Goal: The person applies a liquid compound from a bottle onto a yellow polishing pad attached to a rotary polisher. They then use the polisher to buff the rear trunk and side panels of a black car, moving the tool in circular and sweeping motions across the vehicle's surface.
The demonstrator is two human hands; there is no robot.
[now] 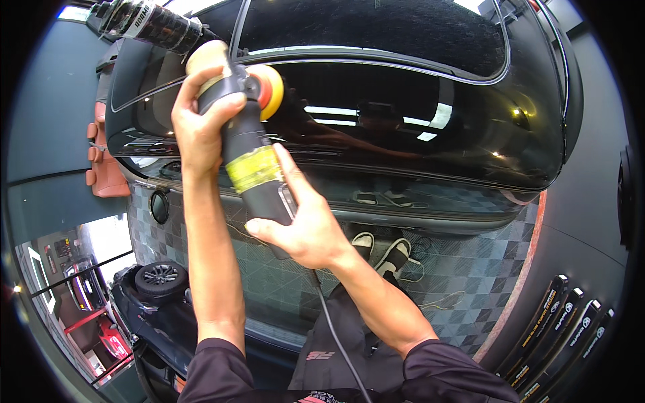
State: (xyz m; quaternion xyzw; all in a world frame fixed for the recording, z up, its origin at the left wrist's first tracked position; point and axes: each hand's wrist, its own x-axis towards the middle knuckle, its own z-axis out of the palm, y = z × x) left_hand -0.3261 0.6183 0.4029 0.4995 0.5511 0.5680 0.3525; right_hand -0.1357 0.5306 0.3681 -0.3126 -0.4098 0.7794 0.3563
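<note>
Both my hands hold a black electric polisher (259, 176) with yellow-green tape around its body. Near the polisher's head, my left hand (201, 131) is wrapped around it with the thumb across the top. Lower down, my right hand (306, 225) grips the rear of the body, and a dark power cord trails from there. A round yellow pad (272, 93) with a red layer faces a glossy black car panel (376, 114). Whether pad and panel touch, I cannot tell. Just beyond the head, a black cylindrical object (151, 25) wrapped in tape extends to the upper left.
Along the panel's top runs a dark car window (369, 30). My sandalled feet (393, 256) stand on grey checkered floor tiles (494, 265), close to loose thin cords. Another dark vehicle with a wheel (161, 279) is at lower left. Several long black boxes (564, 342) lean at lower right.
</note>
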